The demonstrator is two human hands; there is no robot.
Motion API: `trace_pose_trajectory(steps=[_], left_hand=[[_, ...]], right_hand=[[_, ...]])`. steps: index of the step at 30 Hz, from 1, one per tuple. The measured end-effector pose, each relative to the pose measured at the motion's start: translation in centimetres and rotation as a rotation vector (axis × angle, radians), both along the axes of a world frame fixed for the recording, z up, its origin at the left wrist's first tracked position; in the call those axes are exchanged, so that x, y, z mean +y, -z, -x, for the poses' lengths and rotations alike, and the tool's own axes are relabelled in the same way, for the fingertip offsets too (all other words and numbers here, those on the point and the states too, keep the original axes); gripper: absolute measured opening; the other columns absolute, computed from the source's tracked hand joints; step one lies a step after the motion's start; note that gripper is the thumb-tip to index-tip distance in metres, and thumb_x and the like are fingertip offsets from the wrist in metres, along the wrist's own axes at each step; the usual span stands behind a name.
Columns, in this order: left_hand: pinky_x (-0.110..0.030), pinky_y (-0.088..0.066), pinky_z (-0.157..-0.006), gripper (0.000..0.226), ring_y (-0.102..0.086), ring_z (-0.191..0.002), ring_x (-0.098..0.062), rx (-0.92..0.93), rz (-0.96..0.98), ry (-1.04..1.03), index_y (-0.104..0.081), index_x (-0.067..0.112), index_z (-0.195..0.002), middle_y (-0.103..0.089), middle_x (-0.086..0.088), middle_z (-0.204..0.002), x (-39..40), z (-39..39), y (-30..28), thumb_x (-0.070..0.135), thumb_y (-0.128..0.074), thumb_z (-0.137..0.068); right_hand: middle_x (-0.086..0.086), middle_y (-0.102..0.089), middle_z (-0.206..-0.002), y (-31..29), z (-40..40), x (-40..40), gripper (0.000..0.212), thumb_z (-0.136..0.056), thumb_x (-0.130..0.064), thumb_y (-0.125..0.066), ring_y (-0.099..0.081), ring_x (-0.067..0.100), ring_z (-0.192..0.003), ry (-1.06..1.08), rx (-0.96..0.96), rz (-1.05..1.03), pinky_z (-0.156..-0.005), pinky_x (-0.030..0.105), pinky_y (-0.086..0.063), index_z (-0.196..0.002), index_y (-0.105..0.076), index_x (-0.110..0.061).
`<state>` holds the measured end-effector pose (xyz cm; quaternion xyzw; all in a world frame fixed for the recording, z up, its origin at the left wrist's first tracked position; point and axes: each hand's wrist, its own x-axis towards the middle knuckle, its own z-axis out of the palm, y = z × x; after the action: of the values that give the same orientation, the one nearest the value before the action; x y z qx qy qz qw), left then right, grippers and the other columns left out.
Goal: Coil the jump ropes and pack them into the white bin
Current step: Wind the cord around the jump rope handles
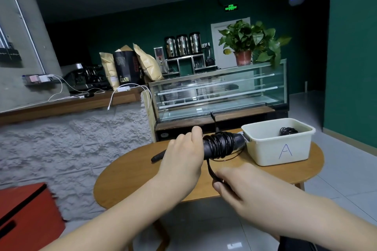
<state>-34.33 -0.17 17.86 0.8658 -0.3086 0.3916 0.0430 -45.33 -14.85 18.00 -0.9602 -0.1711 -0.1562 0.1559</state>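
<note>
Black and thin, the plastic jump-rope cord (219, 144) is wound in tight turns around its paired black handles (236, 140), held just above the round wooden table (142, 171) beside the white plastic bin marked "A" (285, 149). The left hand (183, 155) grips the handles; the right hand (238, 185) pinches the loose tail. Light and springy, the cord will likely unwind unless its end is tucked. What seems another coiled rope (288, 131) already lies inside the bin.
</note>
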Motion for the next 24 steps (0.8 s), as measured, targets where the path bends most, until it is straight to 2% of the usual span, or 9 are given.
trace_pose_trajectory(steps=[2, 7, 10, 12, 13, 15, 19, 22, 24], left_hand=[[-0.035, -0.031, -0.069, 0.041, -0.051, -0.084, -0.027, 0.024, 0.007, -0.01, -0.044, 0.015, -0.105, -0.046, 0.001, -0.087, 0.0, -0.2, 0.3, -0.009, -0.061, -0.077], [-0.031, -0.034, -0.054, 0.061, -0.048, -0.06, -0.022, -0.065, -0.155, 0.146, -0.046, 0.016, -0.09, -0.051, -0.001, -0.071, 0.8, -0.6, 1.1, -0.004, -0.087, -0.048], [-0.033, -0.041, -0.062, 0.033, -0.044, -0.072, -0.021, -0.07, -0.225, 0.361, -0.053, 0.014, -0.095, -0.055, -0.002, -0.08, 1.8, -0.9, 1.9, 0.007, -0.079, -0.076], [-0.038, -0.048, -0.068, 0.008, -0.043, -0.08, -0.02, 0.01, -0.154, 0.442, -0.053, 0.016, -0.103, -0.06, -0.004, -0.089, 2.4, -1.1, 2.5, 0.018, -0.057, -0.096], [-0.041, -0.051, -0.07, 0.009, -0.047, -0.084, -0.022, 0.043, -0.128, 0.483, -0.05, 0.016, -0.109, -0.061, -0.005, -0.094, 2.5, -1.0, 2.7, 0.021, -0.048, -0.102], [-0.044, -0.053, -0.074, 0.015, -0.057, -0.086, -0.029, 0.008, -0.128, 0.603, -0.043, 0.012, -0.119, -0.063, -0.012, -0.1, 2.6, -0.9, 2.7, 0.017, -0.042, -0.106], [-0.048, -0.053, -0.075, 0.043, -0.064, -0.086, -0.035, -0.115, 0.009, 0.828, -0.036, 0.008, -0.119, -0.062, -0.019, -0.109, 1.9, -0.3, 2.3, -0.003, -0.066, -0.089], [-0.045, -0.054, -0.069, 0.06, -0.063, -0.084, -0.035, -0.157, 0.156, 0.863, -0.033, 0.011, -0.11, -0.05, -0.015, -0.114, 1.7, 0.1, 1.9, -0.015, -0.074, -0.075], [-0.045, -0.055, -0.07, 0.069, -0.061, -0.089, -0.036, -0.152, 0.195, 0.819, -0.031, 0.012, -0.11, -0.044, -0.012, -0.116, 1.7, 0.3, 1.5, -0.02, -0.076, -0.069]], right_hand=[[-0.006, -0.047, -0.068, 0.2, -0.1, -0.1, 0.026, -0.104, -0.041, -0.033, -0.045, 0.014, -0.059, 0.017, -0.009, 0.004, -0.055, 0.029, -0.038, -0.088, -0.046, -0.025], [-0.006, -0.056, -0.072, -0.6, -0.4, -1.1, 0.03, -0.1, -0.045, -0.043, -0.052, 0.012, -0.065, 0.002, -0.069, 0.021, -0.067, 0.034, -0.049, -0.084, -0.054, -0.022], [-0.007, -0.068, -0.074, -2.4, -1.6, -2.9, 0.029, -0.086, -0.057, -0.063, -0.06, 0.008, -0.071, -0.046, -0.109, -0.052, -0.068, 0.035, -0.053, -0.087, -0.07, -0.029], [-0.01, -0.071, -0.074, -3.4, -2.6, -3.9, 0.03, -0.073, -0.063, -0.072, -0.064, 0.008, -0.075, -0.137, -0.091, -0.155, -0.068, 0.037, -0.054, -0.085, -0.074, -0.036], [-0.011, -0.072, -0.076, -3.6, -3.2, -4.3, 0.03, -0.069, -0.061, -0.076, -0.065, 0.009, -0.077, -0.188, -0.067, -0.206, -0.07, 0.037, -0.053, -0.084, -0.076, -0.036], [-0.01, -0.073, -0.08, -3.5, -4.6, -4.8, 0.027, -0.068, -0.05, -0.08, -0.067, 0.011, -0.081, -0.284, -0.014, -0.344, -0.075, 0.036, -0.053, -0.085, -0.08, -0.03], [-0.011, -0.074, -0.084, -2.1, -7.3, -5.4, 0.023, -0.075, -0.031, -0.076, -0.067, 0.005, -0.084, -0.338, 0.0, -0.597, -0.079, 0.02, -0.05, -0.092, -0.081, -0.016], [0.0, -0.077, -0.097, 2.2, -9.0, -6.4, 0.023, -0.081, -0.018, -0.077, -0.07, 0.012, -0.093, -0.261, 0.063, -0.63, -0.087, 0.029, -0.056, -0.103, -0.079, -0.012], [-0.003, -0.072, -0.093, 5.2, -9.7, -6.6, 0.018, -0.084, -0.009, -0.07, -0.066, 0.003, -0.087, -0.189, 0.052, -0.55, -0.084, 0.032, -0.058, -0.101, -0.074, -0.009]])
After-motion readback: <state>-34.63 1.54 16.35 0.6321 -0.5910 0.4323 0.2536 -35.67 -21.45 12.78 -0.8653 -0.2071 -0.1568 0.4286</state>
